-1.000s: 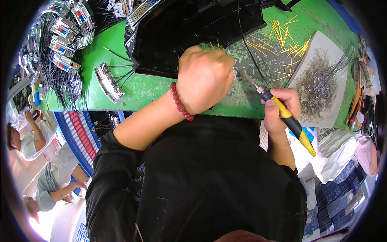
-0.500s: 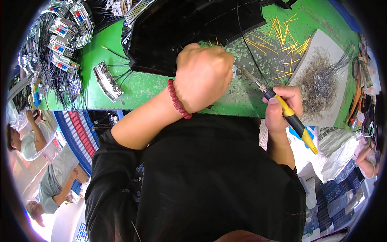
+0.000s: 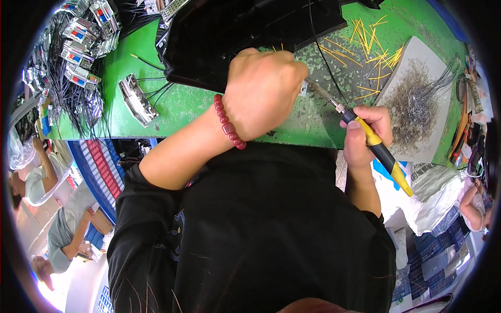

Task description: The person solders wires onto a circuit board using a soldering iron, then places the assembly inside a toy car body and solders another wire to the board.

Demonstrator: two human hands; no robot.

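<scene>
A: Start at the left edge. What's there?

B: A heap of small metal connector modules [image 3: 78, 39] with black wires trailing off them, on the green bench top [image 3: 193, 107]. Just right of them lies one silver metal connector shell [image 3: 136, 99] on its own, thin black leads fanning out of it.

A: And the big dark thing behind?

B: A black plastic tray [image 3: 240, 31], standing along the far side of the bench. Its near edge passes right behind the left hand [image 3: 261, 91].

A: What is that hand doing?

B: It is curled into a loose fist, knuckles up, a red bead bracelet [image 3: 227, 125] at the wrist. The fingers are folded under and pinched on something small at the thumb side, but the hand hides it, so I can't tell what it is clamped on.

A: And the tool?

B: A soldering iron [image 3: 373, 141] with a yellow-and-black handle. The right hand [image 3: 362, 135] is wrapped closed around the handle like a pen, and the metal tip [image 3: 318, 91] slants up and leftward, ending just beside the left hand's fingers. The two hands are near each other but apart.

A: Further right?

B: Short yellow wire pieces [image 3: 365, 39] scattered over the bench, then a pale board [image 3: 412, 57] holding a pile of grey wire offcuts [image 3: 412, 99].
</scene>
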